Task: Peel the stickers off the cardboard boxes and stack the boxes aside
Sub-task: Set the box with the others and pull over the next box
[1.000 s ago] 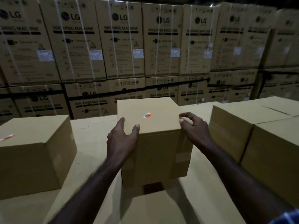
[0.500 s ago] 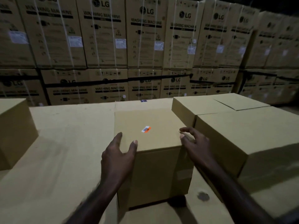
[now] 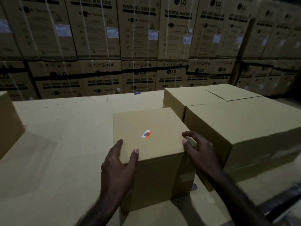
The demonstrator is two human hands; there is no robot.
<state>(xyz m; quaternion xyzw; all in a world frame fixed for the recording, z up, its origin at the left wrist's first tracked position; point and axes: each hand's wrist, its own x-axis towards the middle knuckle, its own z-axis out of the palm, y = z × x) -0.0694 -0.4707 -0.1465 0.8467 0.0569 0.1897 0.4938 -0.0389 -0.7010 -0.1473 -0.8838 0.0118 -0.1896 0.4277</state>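
Observation:
A plain cardboard box (image 3: 154,176) stands on the cardboard work surface (image 3: 65,136) in front of me. An orange-and-white barcode sticker (image 3: 146,134) lies flat on the box's top, near the middle. My left hand (image 3: 119,162) grips the box's near left corner, thumb on the top. My right hand (image 3: 197,147) holds the near right edge, fingers curled over the top corner. The box sits close against two bigger boxes on its right.
Two larger plain boxes (image 3: 244,128) stand on the right, one behind the other. Another box (image 3: 8,124) is at the left edge. A wall of stacked, strapped LG washing-machine cartons (image 3: 138,38) fills the background.
The box has moved right and down with both hands, now resting beside the right-hand boxes. The view has swung right, so the left box has slid to the frame's edge.

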